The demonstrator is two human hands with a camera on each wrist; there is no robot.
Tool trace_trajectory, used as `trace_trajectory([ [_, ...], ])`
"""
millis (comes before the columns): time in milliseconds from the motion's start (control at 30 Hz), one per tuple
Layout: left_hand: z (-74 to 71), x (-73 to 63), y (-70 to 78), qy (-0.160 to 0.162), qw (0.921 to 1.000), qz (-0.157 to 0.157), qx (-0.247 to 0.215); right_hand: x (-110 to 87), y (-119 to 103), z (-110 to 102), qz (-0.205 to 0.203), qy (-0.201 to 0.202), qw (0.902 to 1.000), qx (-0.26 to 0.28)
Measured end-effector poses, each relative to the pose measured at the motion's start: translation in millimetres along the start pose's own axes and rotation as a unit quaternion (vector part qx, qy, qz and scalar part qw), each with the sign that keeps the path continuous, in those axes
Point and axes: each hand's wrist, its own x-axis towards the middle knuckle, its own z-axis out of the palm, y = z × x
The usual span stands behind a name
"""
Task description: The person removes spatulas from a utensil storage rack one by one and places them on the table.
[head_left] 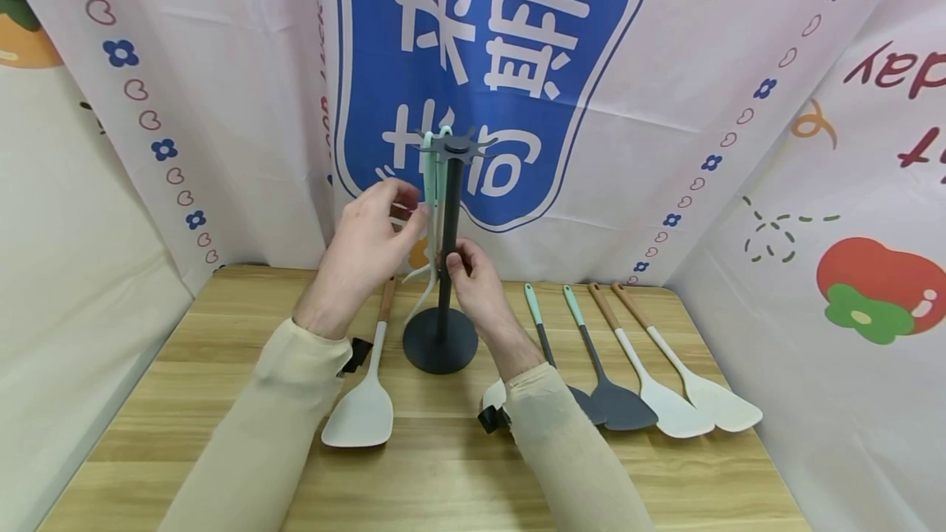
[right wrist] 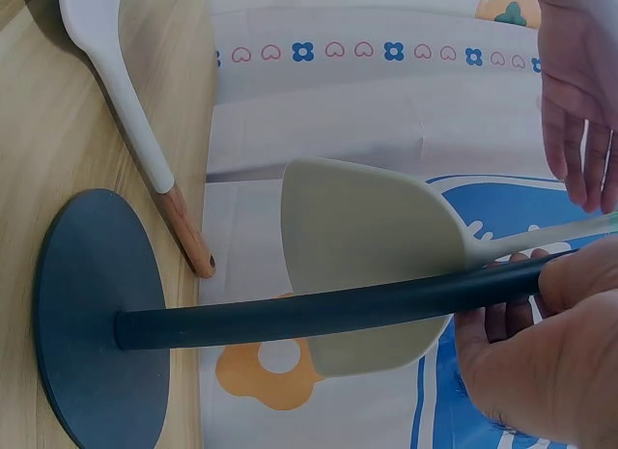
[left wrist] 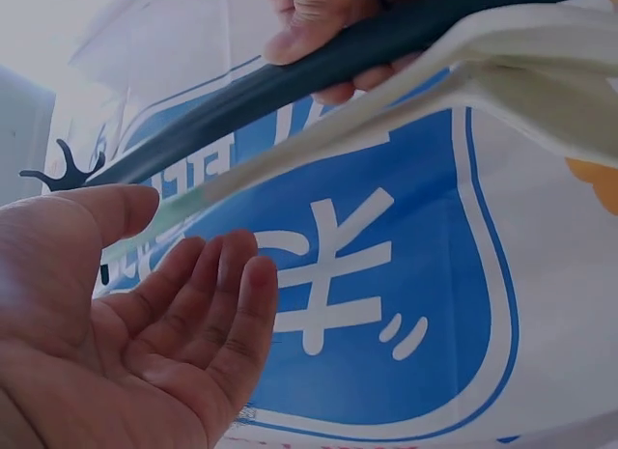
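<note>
Head view. The dark utensil stand (head_left: 443, 269) rises upright from its round base on the wooden table (head_left: 185, 401), and serves as landmark. The right hand (head_left: 476, 282) wraps its fingers round the pole, about halfway up, forearm angled in from the lower right. The left hand (head_left: 369, 249) is raised to the left of the pole, fingertips near the mint handle of the hanging spatula (head_left: 431, 212), which hangs from a hook at the top of the stand, its pale blade low behind the pole. A white spatula with a wooden handle (head_left: 365, 401) lies left of the base; four more utensils (head_left: 643, 376) lie in a row to its right.

Left wrist view. The left hand (left wrist: 145, 323) is loosely spread, palm showing, fingers straight; it holds nothing, and the thumb lies close to the handle of the hanging spatula (left wrist: 406, 111). Whether they touch cannot be told.

Right wrist view. The right hand (right wrist: 550, 352) grips the pole of the stand (right wrist: 319, 314); the blade of the hanging spatula (right wrist: 367, 246) lies just behind the pole.
</note>
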Motion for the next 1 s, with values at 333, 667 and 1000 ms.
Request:
trace_trajectory([
  [333, 10.6, 8.6, 6.9, 0.02, 0.9989, 0.007, -0.043, 0.9, 0, -1, 0.004, -0.007, 1.0, 0.001],
  [667, 13.7, 11.6, 4.3, 0.019, 0.9986, 0.002, -0.049, 1.2, 2, -1, 0.003, -0.005, 0.9999, -0.009],
  [1000, 11.9, 10.2, 1.9, 0.033, 0.9978, 0.025, -0.051, 0.3, 1, -1, 0.005, 0.001, 0.9999, -0.017],
])
